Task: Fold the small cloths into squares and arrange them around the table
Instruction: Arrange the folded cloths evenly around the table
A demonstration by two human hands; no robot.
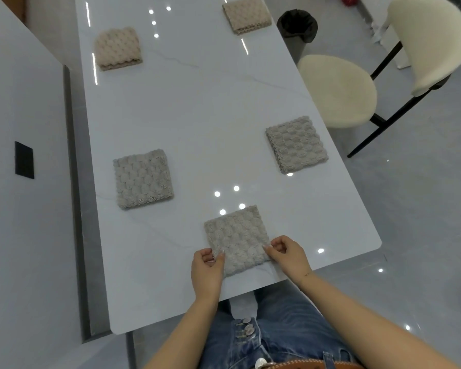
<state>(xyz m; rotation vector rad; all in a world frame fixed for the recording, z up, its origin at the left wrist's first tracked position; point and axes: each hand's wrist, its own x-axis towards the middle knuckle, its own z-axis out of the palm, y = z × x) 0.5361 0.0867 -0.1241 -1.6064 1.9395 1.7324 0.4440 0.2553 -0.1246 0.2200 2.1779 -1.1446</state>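
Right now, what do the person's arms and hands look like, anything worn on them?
Both forearms are bare, with no sleeves in view. The left hand has no ring or band that shows. The right hand has a thin chain bracelet at the wrist. Fingernails look pale and fairly long.

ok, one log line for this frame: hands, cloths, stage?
left hand: pinches nearest cloth | right hand: pinches same cloth | five folded squares on table | stage: placing

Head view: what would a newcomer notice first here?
Five folded cloth squares lie spread over the glossy white table. The nearest cloth sits at the near edge, its two near corners pinched by the left hand and the right hand. A cream chair stands to the table's right.
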